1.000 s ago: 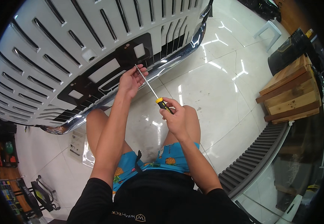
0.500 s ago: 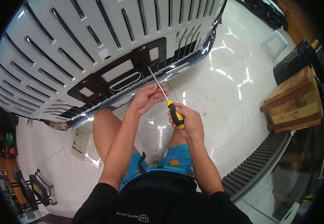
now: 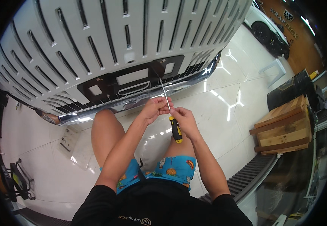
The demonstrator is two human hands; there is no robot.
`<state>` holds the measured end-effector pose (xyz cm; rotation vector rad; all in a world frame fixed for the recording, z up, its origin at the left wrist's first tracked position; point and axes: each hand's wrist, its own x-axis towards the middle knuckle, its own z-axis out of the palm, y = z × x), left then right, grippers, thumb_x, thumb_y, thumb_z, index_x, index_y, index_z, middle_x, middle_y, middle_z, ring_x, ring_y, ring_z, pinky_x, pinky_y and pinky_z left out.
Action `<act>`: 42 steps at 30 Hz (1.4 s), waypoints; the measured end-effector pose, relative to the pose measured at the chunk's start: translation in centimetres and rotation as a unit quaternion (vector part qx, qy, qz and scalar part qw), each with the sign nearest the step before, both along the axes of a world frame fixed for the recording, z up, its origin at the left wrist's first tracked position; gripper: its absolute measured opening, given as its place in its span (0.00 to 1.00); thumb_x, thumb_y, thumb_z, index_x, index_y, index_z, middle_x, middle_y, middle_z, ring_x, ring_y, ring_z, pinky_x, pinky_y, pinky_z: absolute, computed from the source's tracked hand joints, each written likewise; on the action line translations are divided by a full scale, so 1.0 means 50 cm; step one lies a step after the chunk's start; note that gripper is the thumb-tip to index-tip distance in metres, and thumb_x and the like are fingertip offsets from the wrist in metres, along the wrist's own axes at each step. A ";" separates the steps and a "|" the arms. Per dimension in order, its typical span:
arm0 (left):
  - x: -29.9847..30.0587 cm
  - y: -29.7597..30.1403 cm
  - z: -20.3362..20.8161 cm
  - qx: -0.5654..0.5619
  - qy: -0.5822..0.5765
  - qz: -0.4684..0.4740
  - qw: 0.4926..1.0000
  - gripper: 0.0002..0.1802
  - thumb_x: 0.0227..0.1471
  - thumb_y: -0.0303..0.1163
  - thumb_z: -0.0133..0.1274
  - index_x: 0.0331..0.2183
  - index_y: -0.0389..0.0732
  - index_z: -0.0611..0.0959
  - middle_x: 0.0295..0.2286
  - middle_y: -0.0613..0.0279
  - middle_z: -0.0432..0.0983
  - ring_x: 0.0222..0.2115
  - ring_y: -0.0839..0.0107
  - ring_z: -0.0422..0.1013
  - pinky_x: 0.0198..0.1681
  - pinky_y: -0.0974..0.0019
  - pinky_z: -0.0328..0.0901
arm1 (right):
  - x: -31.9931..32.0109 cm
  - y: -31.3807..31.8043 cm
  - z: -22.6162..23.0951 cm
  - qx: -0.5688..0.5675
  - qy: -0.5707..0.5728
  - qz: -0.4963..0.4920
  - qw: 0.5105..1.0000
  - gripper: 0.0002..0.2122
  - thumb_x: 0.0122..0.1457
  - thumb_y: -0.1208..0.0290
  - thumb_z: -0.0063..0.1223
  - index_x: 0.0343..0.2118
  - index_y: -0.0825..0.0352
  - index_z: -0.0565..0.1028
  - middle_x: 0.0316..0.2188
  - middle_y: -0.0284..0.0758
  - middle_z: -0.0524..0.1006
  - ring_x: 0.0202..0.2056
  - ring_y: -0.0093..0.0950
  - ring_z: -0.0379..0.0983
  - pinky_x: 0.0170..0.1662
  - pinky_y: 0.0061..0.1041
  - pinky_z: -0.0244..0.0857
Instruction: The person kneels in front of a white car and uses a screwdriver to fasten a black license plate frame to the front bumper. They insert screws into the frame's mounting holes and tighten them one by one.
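A long screwdriver (image 3: 176, 130) with a yellow and black handle slants up and away from me. My right hand (image 3: 186, 122) pinches it where the handle meets the shaft, and the rest of the handle sticks out below the fingers. Farther up, the curled fingers of my left hand (image 3: 154, 110) are closed round the metal shaft. The tip end reaches the lower edge of a black plate bracket (image 3: 109, 81) on the front of a vehicle. Whether it sits in a screw is too small to tell. The bracket has rectangular cutouts and lies against a white slotted grille (image 3: 110, 41).
A chrome bumper edge (image 3: 122, 107) runs below the bracket, close to my knees. To the right stand a wooden box (image 3: 284, 130), a black drum (image 3: 288, 90) and a white stool (image 3: 274, 69). A clear flat sheet (image 3: 73, 150) lies on the floor at left.
My right hand has shifted from around the handle up to its top, by the shaft. The view has turned, so the grille and bracket appear shifted right.
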<state>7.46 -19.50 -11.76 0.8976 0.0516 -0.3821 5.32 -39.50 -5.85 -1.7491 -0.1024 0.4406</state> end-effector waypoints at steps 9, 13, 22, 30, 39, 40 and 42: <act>0.001 -0.031 0.007 -0.076 -0.010 0.014 0.997 0.15 0.69 0.35 0.52 0.51 0.35 0.79 0.44 0.55 0.82 0.46 0.64 0.80 0.51 0.62 0.75 | -0.088 0.013 0.135 -0.294 -0.178 0.040 0.938 0.28 0.60 0.63 0.64 0.58 0.74 0.71 0.34 0.47 0.81 0.35 0.40 0.81 0.40 0.37 0.74; -0.006 -0.032 0.022 -0.065 0.019 0.025 0.997 0.14 0.68 0.35 0.53 0.49 0.37 0.81 0.42 0.56 0.83 0.46 0.64 0.81 0.50 0.62 0.75 | -0.167 0.008 0.126 -0.373 -0.272 -0.021 0.887 0.30 0.58 0.62 0.66 0.60 0.71 0.69 0.35 0.51 0.79 0.36 0.48 0.80 0.43 0.41 0.74; 0.005 -0.025 0.024 -0.049 0.020 0.028 0.998 0.14 0.63 0.39 0.61 0.43 0.39 0.82 0.39 0.57 0.84 0.38 0.70 0.82 0.43 0.67 0.76 | -0.153 -0.026 0.040 0.280 0.189 -0.124 0.933 0.22 0.75 0.55 0.39 0.57 0.72 0.71 0.28 0.41 0.79 0.24 0.24 0.73 0.28 0.23 0.68; 0.003 -0.019 0.028 0.012 0.028 0.048 0.998 0.16 0.59 0.41 0.66 0.40 0.40 0.83 0.35 0.59 0.84 0.33 0.74 0.80 0.38 0.70 0.75 | -0.054 0.026 0.077 -0.137 -0.151 -0.059 0.977 0.18 0.65 0.58 0.58 0.41 0.74 0.80 0.30 0.39 0.82 0.31 0.26 0.78 0.36 0.26 0.71; 0.018 -0.019 0.036 -0.076 -0.009 0.017 0.997 0.17 0.65 0.37 0.57 0.49 0.35 0.80 0.42 0.53 0.82 0.44 0.64 0.80 0.50 0.63 0.74 | 0.016 0.071 0.084 -0.274 -0.080 0.039 0.958 0.20 0.64 0.58 0.59 0.24 0.72 0.80 0.22 0.41 0.81 0.26 0.34 0.81 0.30 0.34 0.73; 0.022 -0.017 0.034 -0.145 -0.029 0.002 0.989 0.18 0.67 0.35 0.54 0.52 0.34 0.79 0.45 0.51 0.82 0.48 0.61 0.79 0.52 0.61 0.73 | 0.019 0.065 0.078 -0.188 -0.023 0.031 0.981 0.19 0.66 0.59 0.57 0.26 0.72 0.80 0.23 0.41 0.82 0.27 0.35 0.82 0.30 0.34 0.74; 0.036 0.000 0.029 -0.180 -0.041 -0.046 0.982 0.20 0.68 0.33 0.50 0.56 0.33 0.76 0.48 0.49 0.80 0.52 0.57 0.77 0.56 0.57 0.72 | 0.025 0.053 0.072 -0.026 0.117 0.032 0.992 0.18 0.69 0.60 0.53 0.31 0.73 0.81 0.28 0.39 0.82 0.30 0.31 0.82 0.30 0.31 0.74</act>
